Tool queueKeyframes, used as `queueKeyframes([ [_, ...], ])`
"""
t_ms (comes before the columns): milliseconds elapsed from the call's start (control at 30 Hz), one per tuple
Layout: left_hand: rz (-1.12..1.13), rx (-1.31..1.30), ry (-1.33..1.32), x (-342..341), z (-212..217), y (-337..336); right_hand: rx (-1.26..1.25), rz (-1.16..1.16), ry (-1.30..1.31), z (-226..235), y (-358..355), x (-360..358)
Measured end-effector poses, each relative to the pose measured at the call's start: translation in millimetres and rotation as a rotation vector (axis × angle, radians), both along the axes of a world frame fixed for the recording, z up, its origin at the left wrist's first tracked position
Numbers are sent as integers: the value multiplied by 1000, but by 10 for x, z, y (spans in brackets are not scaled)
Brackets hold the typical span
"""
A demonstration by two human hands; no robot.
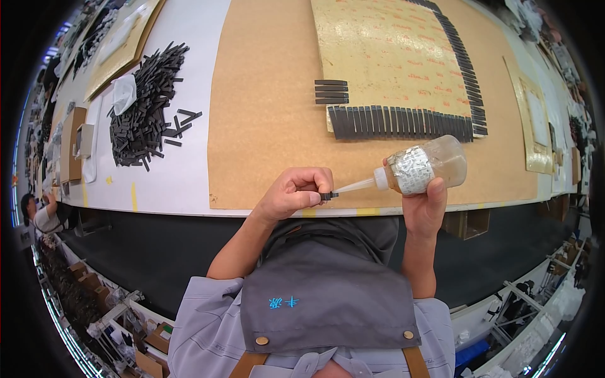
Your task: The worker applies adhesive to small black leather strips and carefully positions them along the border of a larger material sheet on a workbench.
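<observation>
Pinched between the thumb and fingers of my left hand [293,192] is a small black strip piece [329,196], perhaps more than one; the fingers partly hide it. My right hand [425,208] is closed around a clear squeeze bottle [449,160] with a silver label and a long pale nozzle. The bottle lies tilted sideways, its nozzle tip at the black piece. Beyond my hands, a row of black strips [397,123] lines the near edge of a yellowish board [391,57]. Several more strips [331,92] lie at its left edge and along its right.
Brown paper [265,113] covers the middle of the white table [195,75]. A heap of loose black strips [148,107] lies to the left, with a crumpled white piece [124,93] on it. Another board [532,126] is at the right. A person [47,214] is at the far left.
</observation>
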State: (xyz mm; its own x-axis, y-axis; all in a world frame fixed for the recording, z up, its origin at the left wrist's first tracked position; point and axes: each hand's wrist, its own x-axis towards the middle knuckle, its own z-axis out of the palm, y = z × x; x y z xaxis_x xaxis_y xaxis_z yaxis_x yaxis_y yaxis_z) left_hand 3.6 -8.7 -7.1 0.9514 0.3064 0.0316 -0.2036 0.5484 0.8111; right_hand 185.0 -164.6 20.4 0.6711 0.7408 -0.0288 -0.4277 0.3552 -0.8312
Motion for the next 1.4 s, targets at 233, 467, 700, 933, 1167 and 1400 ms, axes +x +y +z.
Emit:
queueKeyframes([
  [233,19,-14,-20,5,-14,5,-7,25,-79,-83,-59,39],
  [467,6,15,-52,4,-26,-8,-4,-8,-89,-91,-76,73],
  [700,-2,17,-27,-18,-8,-17,-7,-1,-102,-91,-83,48],
  [933,13,0,-58,22,-30,-4,-35,30,-113,-112,-102,70],
  [1167,44,94,9,60,217,383,47,121,4,-57,-104,124],
  [1400,145,868,491,836,641,1590,110,55,-12,-42,-214,159],
])
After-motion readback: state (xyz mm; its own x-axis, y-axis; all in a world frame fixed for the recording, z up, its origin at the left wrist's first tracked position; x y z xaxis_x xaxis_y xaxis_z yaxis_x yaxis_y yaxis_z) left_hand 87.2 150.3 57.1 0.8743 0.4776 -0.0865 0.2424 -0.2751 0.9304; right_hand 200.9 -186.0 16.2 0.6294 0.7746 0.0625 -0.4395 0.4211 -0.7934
